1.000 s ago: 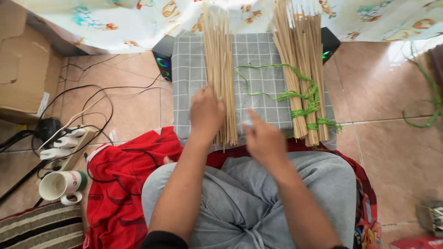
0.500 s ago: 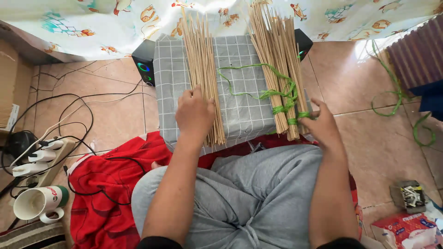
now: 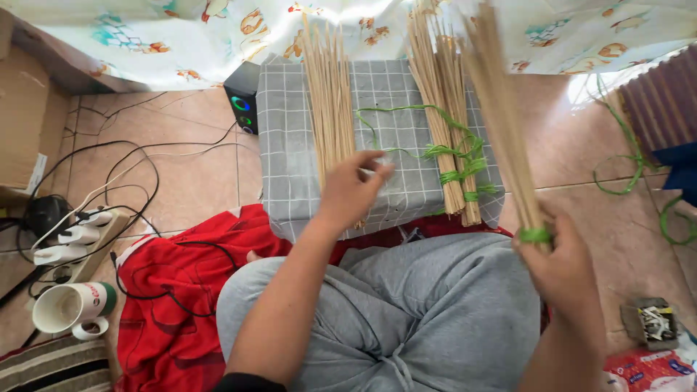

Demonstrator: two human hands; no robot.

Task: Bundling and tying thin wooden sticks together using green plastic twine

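- Now the right hand (image 3: 563, 265) grips a tied stick bundle (image 3: 501, 116), raised over the floor — beside the grey checked worktop (image 3: 392, 87).
- Left hand (image 3: 352, 190), fingers loosely spread, rests on the loose sticks (image 3: 330, 101) lying on that worktop.

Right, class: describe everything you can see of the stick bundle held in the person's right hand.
The bundle of sticks is a sheaf of thin, pale, wood-like sticks, bound near its lower end with a green tie. The right hand grips it at that end, lifted off the cloth, its sticks slanting up and leftward. It looks motion-blurred.
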